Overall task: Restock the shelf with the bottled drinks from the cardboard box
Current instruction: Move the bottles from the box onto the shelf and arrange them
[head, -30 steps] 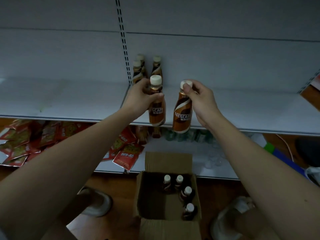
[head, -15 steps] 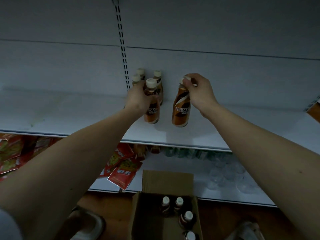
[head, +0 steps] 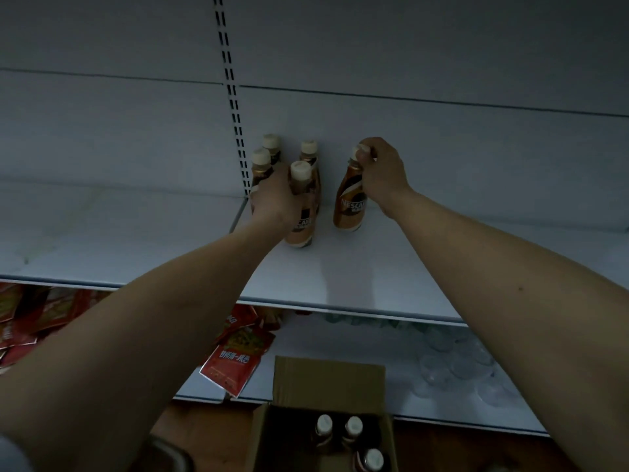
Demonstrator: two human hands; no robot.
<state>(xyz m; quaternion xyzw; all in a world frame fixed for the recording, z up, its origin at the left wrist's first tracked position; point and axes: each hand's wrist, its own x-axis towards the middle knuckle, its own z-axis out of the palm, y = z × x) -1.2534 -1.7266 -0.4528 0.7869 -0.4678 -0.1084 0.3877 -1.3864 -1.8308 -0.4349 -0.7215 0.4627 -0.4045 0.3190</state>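
Note:
My left hand [head: 272, 202] grips a brown coffee bottle [head: 301, 212] around its body, its base on or just above the white shelf [head: 357, 277]. My right hand [head: 381, 175] pinches the cap and neck of a second coffee bottle [head: 350, 206], which stands slightly tilted on the shelf to the right. Three bottles [head: 308, 155] stand behind them against the back panel, next to the slotted upright. The open cardboard box [head: 326, 379] sits on the floor below, with three capped bottles [head: 352, 427] showing inside.
Red snack packets [head: 235, 362] lie on the lower shelf at left, one hanging over its edge. Clear plastic cups [head: 456, 366] lie on the lower shelf at right. The slotted upright [head: 231, 97] divides the back panel. The shelf stretches white to the left and right of the bottles.
Both hands have carried their bottles up from the shelf's front edge and back toward the standing bottles. The view has tilted upward, so the box sits lower in frame.

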